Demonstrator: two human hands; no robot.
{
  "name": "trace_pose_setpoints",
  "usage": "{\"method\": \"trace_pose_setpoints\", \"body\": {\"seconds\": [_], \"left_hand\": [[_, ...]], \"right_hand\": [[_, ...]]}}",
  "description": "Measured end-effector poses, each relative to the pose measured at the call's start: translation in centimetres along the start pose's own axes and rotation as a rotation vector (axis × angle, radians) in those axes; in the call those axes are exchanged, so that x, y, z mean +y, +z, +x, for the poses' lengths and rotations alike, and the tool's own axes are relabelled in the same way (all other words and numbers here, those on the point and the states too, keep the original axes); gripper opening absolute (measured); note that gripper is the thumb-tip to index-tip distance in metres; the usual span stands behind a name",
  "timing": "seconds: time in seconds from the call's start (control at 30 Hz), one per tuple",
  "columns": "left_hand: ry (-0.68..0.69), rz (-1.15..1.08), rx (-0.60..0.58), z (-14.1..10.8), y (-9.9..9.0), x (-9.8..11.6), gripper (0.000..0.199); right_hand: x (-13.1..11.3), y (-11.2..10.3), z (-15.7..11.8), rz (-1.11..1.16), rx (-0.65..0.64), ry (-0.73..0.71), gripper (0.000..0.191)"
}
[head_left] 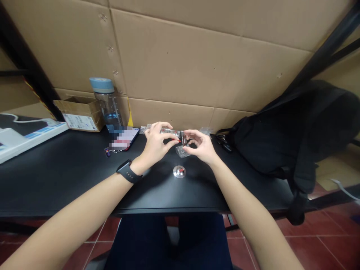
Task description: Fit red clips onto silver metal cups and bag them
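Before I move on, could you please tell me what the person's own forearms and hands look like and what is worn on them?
The left hand and right hand are ungloved, and no sleeves show on the forearms. A dark strap with small holes, apparently a watch band, circles the left wrist. The right wrist is bare.

The left hand is partly hiding plastic packets and pinching a red bit too small to identify. The right hand is covering part of a metal disc. Blurring is masking part of the phone. The right edge is cutting off the black bag.
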State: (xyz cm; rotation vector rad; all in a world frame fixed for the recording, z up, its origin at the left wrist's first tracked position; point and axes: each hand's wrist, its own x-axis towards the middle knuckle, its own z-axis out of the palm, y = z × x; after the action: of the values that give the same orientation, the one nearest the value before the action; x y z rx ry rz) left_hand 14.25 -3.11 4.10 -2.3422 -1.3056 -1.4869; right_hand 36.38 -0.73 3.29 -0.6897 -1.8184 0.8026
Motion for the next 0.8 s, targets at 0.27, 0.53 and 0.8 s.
{"method": "trace_pose_setpoints", "body": {"seconds": [0.27,0.53,0.8], "left_hand": [[-0.034,-0.082,-0.035,-0.1,0.1,0.3,0.005],[-0.051,-0.083,-0.040,-0.1,0.0,0.6,0.007],[0.024,0.007,0.033,-0.2,-0.3,1.0,0.010]], "right_hand": [[-1.3,1.7,-0.5,0.072,0.014,-0.038,0.060],[-2.0,1.9,-0.6,0.063,0.026,-0.001,0.054],[-1.0,1.9,-0.6,0.286,0.010,0.123,0.055]]}}
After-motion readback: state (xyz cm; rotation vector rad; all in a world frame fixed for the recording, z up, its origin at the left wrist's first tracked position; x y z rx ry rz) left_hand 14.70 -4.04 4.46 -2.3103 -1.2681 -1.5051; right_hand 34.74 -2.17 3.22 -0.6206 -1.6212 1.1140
